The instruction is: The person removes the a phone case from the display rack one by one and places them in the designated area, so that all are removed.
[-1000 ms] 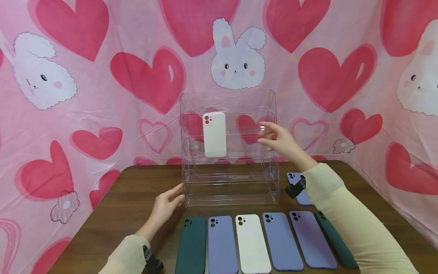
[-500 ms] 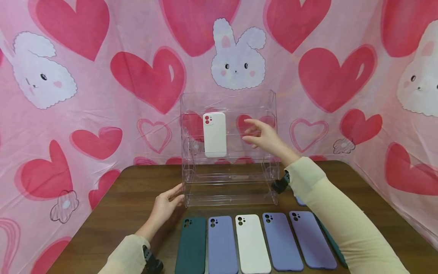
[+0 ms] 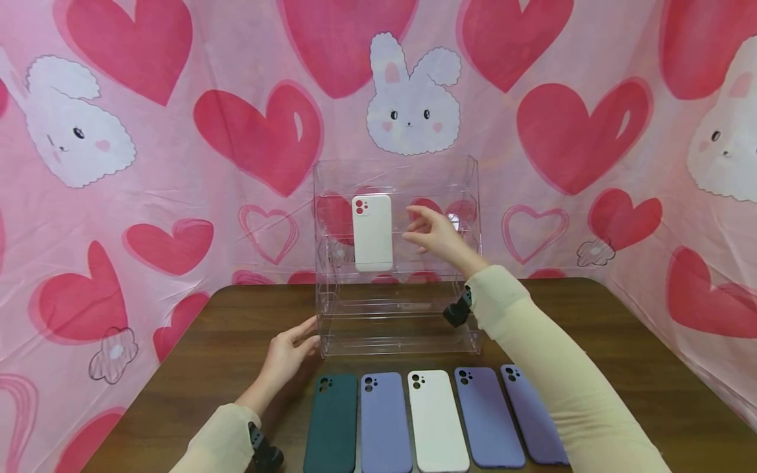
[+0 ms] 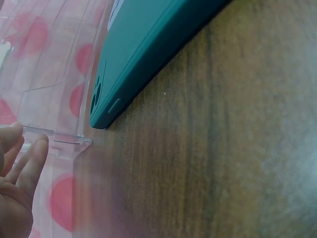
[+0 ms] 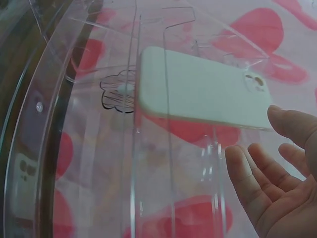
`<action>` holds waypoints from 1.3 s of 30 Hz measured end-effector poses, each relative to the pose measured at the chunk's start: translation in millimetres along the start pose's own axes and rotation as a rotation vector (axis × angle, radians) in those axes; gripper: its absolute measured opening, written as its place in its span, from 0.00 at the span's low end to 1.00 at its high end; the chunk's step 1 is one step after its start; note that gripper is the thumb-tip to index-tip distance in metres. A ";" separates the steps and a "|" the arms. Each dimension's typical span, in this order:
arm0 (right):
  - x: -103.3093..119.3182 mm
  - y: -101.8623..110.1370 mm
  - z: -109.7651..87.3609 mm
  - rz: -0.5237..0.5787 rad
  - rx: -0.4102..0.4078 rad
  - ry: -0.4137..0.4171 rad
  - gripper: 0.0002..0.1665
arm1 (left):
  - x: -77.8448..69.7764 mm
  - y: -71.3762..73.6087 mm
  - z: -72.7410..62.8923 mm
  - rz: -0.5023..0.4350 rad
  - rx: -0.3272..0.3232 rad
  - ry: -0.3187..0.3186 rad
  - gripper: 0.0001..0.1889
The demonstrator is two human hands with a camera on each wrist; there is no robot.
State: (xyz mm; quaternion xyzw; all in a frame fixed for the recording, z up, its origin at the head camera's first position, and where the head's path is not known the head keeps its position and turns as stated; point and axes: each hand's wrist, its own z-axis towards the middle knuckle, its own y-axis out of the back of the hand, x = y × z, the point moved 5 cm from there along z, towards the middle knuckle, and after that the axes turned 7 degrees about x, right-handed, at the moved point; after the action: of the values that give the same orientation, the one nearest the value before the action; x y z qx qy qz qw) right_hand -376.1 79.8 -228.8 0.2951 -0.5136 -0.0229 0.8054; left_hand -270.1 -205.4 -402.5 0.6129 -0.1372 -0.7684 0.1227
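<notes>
A clear acrylic tiered stand (image 3: 397, 345) stands on the wooden table, with a white phone case (image 3: 373, 233) upright on one of its upper tiers. My left hand (image 3: 284, 353) rests its fingertips against the stand's lower left edge, fingers fairly straight. To the right of the white case, my right hand (image 3: 440, 238) hovers with thumb and fingers apart and nothing between them. In the right wrist view its thumb (image 5: 292, 121) comes close to the camera-hole end of the white phone case (image 5: 198, 91).
In front of the stand lies a row of phone cases: a dark green one (image 3: 331, 424), a lavender one (image 3: 386, 424), a white one (image 3: 439, 424) and two more purple ones (image 3: 489, 417). My right sleeve (image 3: 550, 355) covers part of the row's right end. A pink heart-print cloth (image 3: 248, 52) hangs behind.
My right hand has moved left across the front of the stand, toward the white phone case on it. The left hand stays at the stand's lower left edge.
</notes>
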 end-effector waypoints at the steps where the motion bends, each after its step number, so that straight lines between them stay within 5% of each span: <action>1: -1.7 -1.6 1.5 -0.002 0.001 -0.006 0.35 | 0.1 0.0 0.0 0.000 0.001 0.004 0.23; 21: -21.7 -35.3 15.0 0.102 0.039 -0.114 0.42 | -2.9 -0.9 -0.2 -0.018 0.016 -0.004 0.23; 39: -21.4 -46.2 20.3 0.079 -0.074 -0.124 0.39 | -8.5 -0.7 -2.5 -0.017 0.025 0.020 0.23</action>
State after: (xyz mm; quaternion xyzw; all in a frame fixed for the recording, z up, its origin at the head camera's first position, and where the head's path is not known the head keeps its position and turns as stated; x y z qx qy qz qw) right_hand -391.0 39.8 -263.2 0.2425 -0.5727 -0.0284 0.7825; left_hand -265.9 -202.0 -395.6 0.6230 -0.1404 -0.7616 0.1101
